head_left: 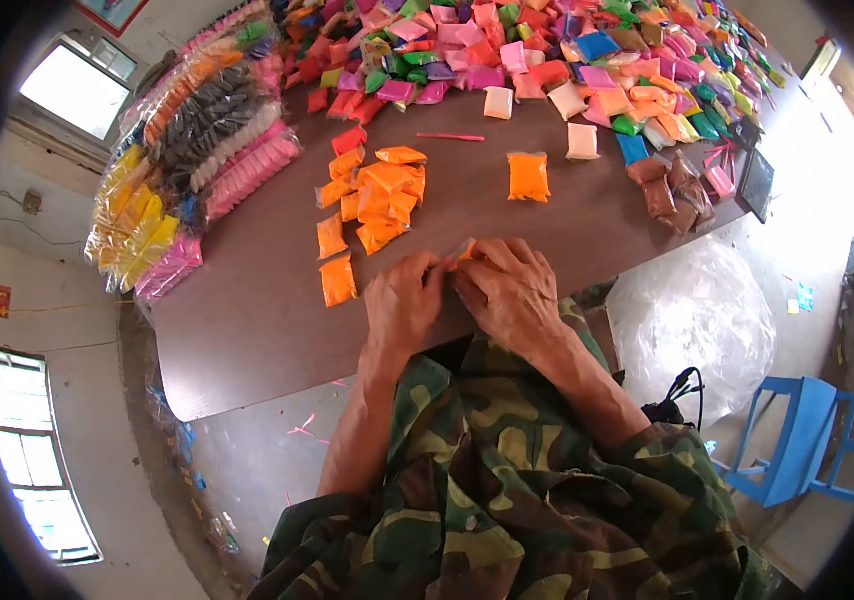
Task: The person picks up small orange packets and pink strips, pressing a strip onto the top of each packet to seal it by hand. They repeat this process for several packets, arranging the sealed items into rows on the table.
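My left hand (pixel 405 295) and my right hand (pixel 512 288) meet at the near edge of the table, both with bent, closed fingers. Between them shows the tip of a small orange packet (pixel 465 252); my fingers cover most of it. A reddish bit by the left fingertips is too small to name. Left of the hands lies a pile of orange packets (pixel 387 195), with single ones such as an orange packet (pixel 338 281) beside it. Another orange packet (pixel 528 177) lies flat beyond my right hand.
A large heap of coloured packets (pixel 487 45) covers the back of the brown table (pixel 247 320). Bagged rows of packets (pixel 197 140) stand at the left. A pink strip (pixel 450 137), brown packets (pixel 672 190) and a clear plastic bag (pixel 692 320) are also around. A blue stool (pixel 787 440) stands right.
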Action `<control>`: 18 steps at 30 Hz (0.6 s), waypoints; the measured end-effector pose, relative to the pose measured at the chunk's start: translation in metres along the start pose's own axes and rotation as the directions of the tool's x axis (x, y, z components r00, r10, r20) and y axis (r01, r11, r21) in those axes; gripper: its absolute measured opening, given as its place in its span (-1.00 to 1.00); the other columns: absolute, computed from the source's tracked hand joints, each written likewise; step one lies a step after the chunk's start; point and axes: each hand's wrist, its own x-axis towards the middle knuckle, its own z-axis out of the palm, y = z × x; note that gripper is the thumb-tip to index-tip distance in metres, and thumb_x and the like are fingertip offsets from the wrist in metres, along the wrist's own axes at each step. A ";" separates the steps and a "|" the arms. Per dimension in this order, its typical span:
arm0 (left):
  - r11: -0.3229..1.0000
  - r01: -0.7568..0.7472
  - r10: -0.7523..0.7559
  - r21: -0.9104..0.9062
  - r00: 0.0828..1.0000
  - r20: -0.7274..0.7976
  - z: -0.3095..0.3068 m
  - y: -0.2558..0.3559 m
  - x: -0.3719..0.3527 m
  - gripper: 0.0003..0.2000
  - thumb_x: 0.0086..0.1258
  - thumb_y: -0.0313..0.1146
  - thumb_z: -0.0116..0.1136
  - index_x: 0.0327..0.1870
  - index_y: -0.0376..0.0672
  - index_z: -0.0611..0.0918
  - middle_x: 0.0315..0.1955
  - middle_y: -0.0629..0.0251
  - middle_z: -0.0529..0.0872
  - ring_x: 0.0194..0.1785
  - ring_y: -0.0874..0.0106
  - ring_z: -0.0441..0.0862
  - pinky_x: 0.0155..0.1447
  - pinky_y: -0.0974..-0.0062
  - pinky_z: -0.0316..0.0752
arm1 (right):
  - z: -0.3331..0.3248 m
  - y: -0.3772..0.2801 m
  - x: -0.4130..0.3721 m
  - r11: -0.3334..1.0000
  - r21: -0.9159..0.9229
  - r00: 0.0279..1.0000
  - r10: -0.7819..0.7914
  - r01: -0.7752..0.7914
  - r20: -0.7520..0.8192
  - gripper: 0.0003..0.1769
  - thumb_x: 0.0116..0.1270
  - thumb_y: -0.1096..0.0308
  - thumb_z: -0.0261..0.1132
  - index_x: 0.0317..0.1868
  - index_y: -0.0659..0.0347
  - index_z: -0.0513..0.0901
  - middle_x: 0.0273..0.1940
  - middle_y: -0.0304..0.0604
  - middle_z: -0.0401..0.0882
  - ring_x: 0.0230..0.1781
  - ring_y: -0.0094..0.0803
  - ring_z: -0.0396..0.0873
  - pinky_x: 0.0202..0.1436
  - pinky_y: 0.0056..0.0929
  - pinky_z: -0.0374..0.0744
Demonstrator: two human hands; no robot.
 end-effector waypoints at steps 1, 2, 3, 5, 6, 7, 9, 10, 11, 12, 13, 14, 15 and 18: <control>1.000 0.023 -0.023 0.007 1.000 -0.003 -0.001 -0.002 0.005 -0.88 0.54 -0.30 0.39 -0.15 -0.14 0.79 -0.27 0.06 0.87 -0.17 -0.09 0.81 -0.12 -0.01 0.66 | 0.001 0.000 0.001 1.000 0.007 1.000 -0.005 0.006 -0.019 -0.83 0.30 0.29 0.57 -0.11 0.01 0.85 0.04 -0.32 0.68 0.08 -0.15 0.68 0.08 -0.08 0.66; 1.000 0.015 -0.015 0.004 1.000 -0.008 -0.003 -0.007 0.009 -0.88 0.54 -0.32 0.40 -0.14 -0.17 0.80 -0.30 0.05 0.85 -0.23 -0.03 0.81 -0.14 0.06 0.65 | 0.003 0.000 0.000 1.000 0.014 0.999 -0.009 0.010 -0.038 -0.83 0.30 0.29 0.57 -0.11 0.01 0.85 0.03 -0.32 0.68 0.07 -0.15 0.68 0.06 -0.08 0.66; 1.000 0.006 -0.006 0.000 1.000 -0.011 -0.006 -0.012 0.013 -0.88 0.53 -0.35 0.41 -0.12 -0.19 0.81 -0.34 0.05 0.84 -0.28 0.03 0.81 -0.17 0.12 0.65 | 0.003 0.001 0.000 1.000 0.020 0.998 -0.010 0.012 -0.057 -0.83 0.29 0.29 0.58 -0.12 0.00 0.85 0.03 -0.33 0.67 0.06 -0.16 0.68 0.05 -0.08 0.65; 0.998 -0.048 0.047 -0.035 0.999 -0.021 -0.004 -0.013 0.014 -0.89 0.53 -0.37 0.42 -0.11 -0.22 0.82 -0.37 0.05 0.83 -0.33 0.10 0.81 -0.19 0.19 0.65 | 0.003 0.000 0.001 1.000 0.006 0.998 -0.005 0.005 -0.060 -0.83 0.28 0.29 0.58 -0.13 -0.01 0.85 0.01 -0.32 0.67 0.04 -0.16 0.68 0.03 -0.08 0.65; 0.994 -0.093 0.091 -0.063 0.995 -0.030 -0.003 -0.010 0.011 -0.89 0.53 -0.38 0.42 -0.11 -0.22 0.81 -0.37 0.06 0.83 -0.32 0.11 0.82 -0.19 0.20 0.65 | 0.003 -0.001 0.000 1.000 0.002 0.998 -0.001 0.001 -0.058 -0.84 0.28 0.29 0.58 -0.13 -0.01 0.85 0.00 -0.32 0.67 0.04 -0.17 0.68 0.02 -0.08 0.65; 0.987 -0.139 0.136 -0.087 0.990 -0.041 -0.002 -0.008 0.008 -0.90 0.53 -0.39 0.41 -0.12 -0.22 0.81 -0.37 0.06 0.83 -0.32 0.12 0.82 -0.18 0.21 0.65 | 0.005 -0.001 -0.001 1.000 -0.003 0.998 0.005 -0.005 -0.055 -0.84 0.27 0.30 0.58 -0.13 -0.01 0.85 0.00 -0.32 0.66 0.03 -0.16 0.68 0.02 -0.08 0.66; 0.991 -0.128 0.127 -0.039 0.992 -0.023 0.000 -0.008 0.005 -0.90 0.53 -0.40 0.41 -0.11 -0.23 0.81 -0.34 0.06 0.84 -0.29 0.13 0.82 -0.16 0.22 0.66 | 0.005 -0.001 0.000 1.000 -0.020 0.998 0.011 -0.012 -0.058 -0.84 0.26 0.31 0.58 -0.14 -0.01 0.85 -0.01 -0.31 0.66 0.03 -0.16 0.68 0.02 -0.09 0.66; 0.992 -0.125 0.125 -0.016 0.992 -0.016 0.001 -0.008 0.004 -0.90 0.53 -0.40 0.40 -0.11 -0.24 0.81 -0.32 0.06 0.84 -0.28 0.14 0.83 -0.15 0.23 0.66 | 0.005 -0.001 0.000 1.000 -0.014 0.998 0.013 -0.014 -0.054 -0.84 0.26 0.32 0.58 -0.14 -0.01 0.85 -0.02 -0.31 0.66 0.03 -0.16 0.68 0.01 -0.09 0.66; 0.997 -0.079 0.079 0.004 0.997 0.008 -0.002 -0.008 0.007 -0.90 0.53 -0.40 0.40 -0.10 -0.24 0.81 -0.30 0.05 0.85 -0.25 0.12 0.83 -0.14 0.22 0.67 | 0.005 -0.001 0.000 1.000 -0.010 0.998 0.014 -0.015 -0.053 -0.84 0.26 0.32 0.57 -0.14 -0.01 0.85 -0.02 -0.31 0.66 0.02 -0.16 0.68 0.01 -0.09 0.66; 0.999 -0.030 0.029 0.024 0.999 0.031 -0.006 -0.009 0.011 -0.89 0.53 -0.40 0.40 -0.09 -0.24 0.81 -0.27 0.04 0.85 -0.23 0.09 0.84 -0.12 0.21 0.67 | 0.005 0.000 0.000 1.000 -0.006 0.999 0.015 -0.016 -0.048 -0.84 0.26 0.33 0.57 -0.15 -0.01 0.85 -0.02 -0.32 0.66 0.02 -0.16 0.68 0.01 -0.09 0.66; 0.999 0.020 -0.022 0.045 0.999 0.049 -0.009 -0.009 0.014 -0.89 0.53 -0.41 0.40 -0.08 -0.24 0.81 -0.25 0.02 0.85 -0.20 0.07 0.84 -0.10 0.20 0.68 | 0.005 0.000 0.000 1.000 -0.006 0.998 0.012 -0.012 -0.056 -0.84 0.25 0.33 0.57 -0.14 -0.02 0.86 -0.02 -0.32 0.66 0.01 -0.16 0.68 0.01 -0.09 0.66; 0.999 -0.042 0.042 0.004 0.998 0.036 -0.009 -0.009 0.016 -0.89 0.54 -0.40 0.40 -0.08 -0.24 0.81 -0.24 0.02 0.86 -0.19 0.06 0.84 -0.10 0.19 0.68 | 0.006 0.000 0.000 1.000 -0.005 0.998 0.007 -0.007 -0.066 -0.83 0.25 0.33 0.58 -0.14 -0.02 0.86 -0.02 -0.32 0.66 0.01 -0.16 0.67 0.00 -0.09 0.66; 0.994 -0.105 0.106 -0.034 0.994 0.025 -0.009 -0.010 0.017 -0.88 0.54 -0.39 0.40 -0.08 -0.23 0.81 -0.23 0.02 0.86 -0.17 0.05 0.84 -0.09 0.18 0.68 | 0.007 -0.001 0.000 1.000 -0.002 0.997 0.008 -0.008 -0.076 -0.83 0.25 0.33 0.58 -0.13 -0.03 0.86 -0.02 -0.32 0.67 0.00 -0.16 0.67 -0.01 -0.09 0.66; 0.981 -0.186 0.187 -0.055 0.982 0.013 0.005 -0.008 0.013 -0.89 0.54 -0.34 0.37 -0.15 -0.17 0.79 -0.26 0.08 0.84 -0.14 0.00 0.82 -0.09 0.11 0.67 | 0.009 0.000 -0.002 1.000 -0.006 0.994 0.013 -0.014 -0.106 -0.80 0.24 0.33 0.58 -0.11 -0.05 0.87 -0.01 -0.33 0.67 0.00 -0.16 0.67 0.00 -0.09 0.66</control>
